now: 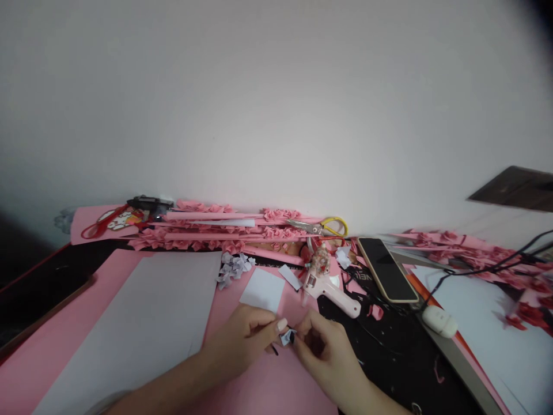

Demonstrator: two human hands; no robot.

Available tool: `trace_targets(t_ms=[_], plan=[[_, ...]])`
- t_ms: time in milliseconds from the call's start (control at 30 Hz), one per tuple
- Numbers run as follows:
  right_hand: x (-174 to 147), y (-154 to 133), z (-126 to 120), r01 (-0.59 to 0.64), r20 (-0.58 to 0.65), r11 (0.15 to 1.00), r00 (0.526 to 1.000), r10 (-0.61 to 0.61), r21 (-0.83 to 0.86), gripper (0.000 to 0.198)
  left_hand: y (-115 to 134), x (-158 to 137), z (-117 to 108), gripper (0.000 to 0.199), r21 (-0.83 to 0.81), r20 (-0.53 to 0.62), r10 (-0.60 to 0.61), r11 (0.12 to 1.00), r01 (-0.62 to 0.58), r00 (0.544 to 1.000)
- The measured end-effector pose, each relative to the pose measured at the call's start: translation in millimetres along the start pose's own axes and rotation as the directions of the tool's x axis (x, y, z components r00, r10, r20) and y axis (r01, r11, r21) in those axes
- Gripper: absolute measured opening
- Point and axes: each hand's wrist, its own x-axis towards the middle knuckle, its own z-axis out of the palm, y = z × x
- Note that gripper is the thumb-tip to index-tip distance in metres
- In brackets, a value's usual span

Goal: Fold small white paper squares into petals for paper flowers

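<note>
Low in the middle of the head view, a small folded piece of white paper [286,338] is pinched between my two hands. My left hand [246,337] is closed on its left side, thumb and forefinger together. From the right, the fingertips of my right hand [323,348] press on the same paper. Something thin and dark shows at the paper and below my left fingers; its kind cannot be made out. Just beyond my hands lies a square white sheet [262,289] on pink paper [276,386]. A cluster of folded white paper flowers [233,268] sits to its left.
A pink-white glue gun [332,293] lies right of the sheet, with scissors [317,226] behind it among pink paper flowers [280,233]. Farther right are a phone [387,270], a white earbud case [439,321] and black cables [488,270]. A wall stands behind the table.
</note>
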Motion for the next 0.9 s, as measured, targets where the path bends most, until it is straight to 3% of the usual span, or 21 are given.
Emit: trace_targets(t_ms=[333,900], plan=[[-0.2,-0.5,0.2,-0.018,0.008,1.000,1.000,0.018,0.013,0.014,0.6,-0.6,-0.5,0.046,0.062,-0.007,0.011,0.998,-0.011,1.000],[0.1,-1.9,0.5,-0.012,0.002,1.000,1.000,0.012,0.020,0.015,-0.6,-0.5,-1.2,0.045,0.018,0.014,0.014,1.000,-0.014,1.000]])
